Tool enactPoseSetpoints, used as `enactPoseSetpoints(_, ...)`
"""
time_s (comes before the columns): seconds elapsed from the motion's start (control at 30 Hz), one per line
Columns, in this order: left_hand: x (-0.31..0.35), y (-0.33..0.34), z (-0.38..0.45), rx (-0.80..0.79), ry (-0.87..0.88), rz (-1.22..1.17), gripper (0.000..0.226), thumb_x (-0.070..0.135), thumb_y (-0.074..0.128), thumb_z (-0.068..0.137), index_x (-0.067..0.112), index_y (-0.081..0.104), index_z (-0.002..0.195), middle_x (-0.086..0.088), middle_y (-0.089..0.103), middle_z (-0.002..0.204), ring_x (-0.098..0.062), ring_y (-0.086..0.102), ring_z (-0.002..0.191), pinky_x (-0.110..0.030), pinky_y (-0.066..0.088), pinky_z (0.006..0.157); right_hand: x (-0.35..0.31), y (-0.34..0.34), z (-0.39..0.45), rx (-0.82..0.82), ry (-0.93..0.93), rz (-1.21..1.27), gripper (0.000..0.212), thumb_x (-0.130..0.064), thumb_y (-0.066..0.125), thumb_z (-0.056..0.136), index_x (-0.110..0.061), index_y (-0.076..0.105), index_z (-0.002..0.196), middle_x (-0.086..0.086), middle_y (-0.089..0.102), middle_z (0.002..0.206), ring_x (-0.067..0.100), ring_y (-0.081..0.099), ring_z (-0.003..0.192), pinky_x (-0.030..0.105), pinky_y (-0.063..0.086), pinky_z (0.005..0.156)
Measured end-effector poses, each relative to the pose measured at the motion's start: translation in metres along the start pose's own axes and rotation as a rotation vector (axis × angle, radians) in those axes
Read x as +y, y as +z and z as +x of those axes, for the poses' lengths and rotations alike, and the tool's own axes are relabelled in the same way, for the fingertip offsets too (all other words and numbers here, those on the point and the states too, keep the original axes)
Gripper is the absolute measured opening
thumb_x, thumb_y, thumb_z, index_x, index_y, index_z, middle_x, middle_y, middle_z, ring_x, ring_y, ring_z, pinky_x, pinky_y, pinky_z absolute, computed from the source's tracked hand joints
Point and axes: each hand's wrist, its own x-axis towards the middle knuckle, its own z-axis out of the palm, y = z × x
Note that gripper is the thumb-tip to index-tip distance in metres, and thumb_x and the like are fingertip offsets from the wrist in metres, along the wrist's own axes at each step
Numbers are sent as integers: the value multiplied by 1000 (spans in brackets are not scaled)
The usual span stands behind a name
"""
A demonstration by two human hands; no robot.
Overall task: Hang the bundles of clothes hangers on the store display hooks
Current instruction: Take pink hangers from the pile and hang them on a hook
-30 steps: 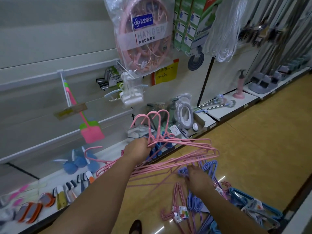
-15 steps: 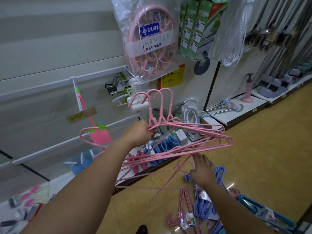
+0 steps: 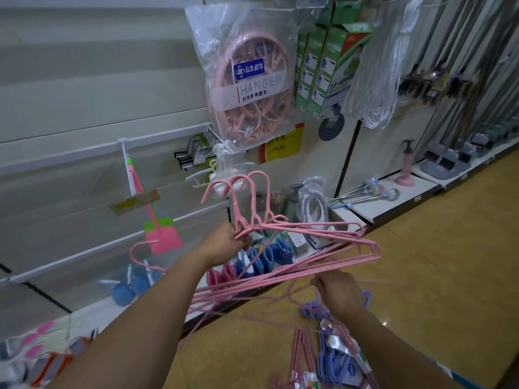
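My left hand [image 3: 224, 242] grips a bundle of pink wire hangers [image 3: 323, 248] at the necks, hooks pointing up, held out level in front of the display wall. My right hand [image 3: 338, 293] is lower right, its fingers curled on a pink wire under the bundle. One loose pink hook [image 3: 140, 249] sticks out to the left of my forearm. On the floor lie purple hanger bundles [image 3: 334, 357] and another pink bundle [image 3: 302, 360]. A white display hook [image 3: 127, 169] juts from the wall rail at left, carrying fly swatters [image 3: 163, 237].
A bagged round pink clip hanger [image 3: 247, 88] hangs above the bundle, green boxes [image 3: 325, 68] and coiled white rope [image 3: 379, 80] to its right. The low shelf [image 3: 365, 211] holds blue and pink items, brushes and a pink plunger [image 3: 405, 169]. Tan floor [image 3: 435, 262] spreads right.
My left hand has lifted the pink bundle up and toward the wall, then held about level. My right hand rose from the floor pile to the wires beneath the bundle.
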Motion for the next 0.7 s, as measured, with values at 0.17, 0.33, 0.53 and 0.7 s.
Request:
enactPoseSetpoints(0.17, -22, 3, 5, 162, -80, -34, 27, 19, 58, 92, 24, 62, 66, -18, 69, 86, -38, 64, 86, -49, 50, 84, 3, -12, -11, 272, 202, 121, 20, -25, 51, 96, -13, 66, 91, 9, 67, 69, 32, 62, 65, 29, 32, 57)
enactPoseSetpoints(0.33, -25, 3, -3, 116, -60, -29, 27, 17, 58, 92, 21, 64, 66, -18, 69, 88, -35, 62, 81, -44, 50, 77, 34, -19, -14, 294, 663, 244, 30, -35, 42, 100, -11, 59, 94, 17, 67, 88, 36, 62, 84, 31, 35, 63)
enactPoseSetpoints(0.53, -21, 16, -9, 80, -64, -64, 24, 17, 57, 94, 19, 64, 71, -19, 68, 90, -35, 63, 86, -43, 50, 82, 46, -36, -8, 471, 922, 512, 15, -18, 47, 98, -5, 55, 97, 26, 63, 96, 39, 58, 86, 33, 33, 66)
enactPoseSetpoints(0.7, -14, 23, -13, 63, -82, -145, 26, 12, 57, 93, 19, 62, 69, -6, 66, 81, -21, 58, 78, -31, 44, 73, 32, -41, 4, 370, 827, 981, 38, -1, 40, 97, -10, 44, 133, 22, 62, 111, 29, 55, 78, 38, 42, 63)
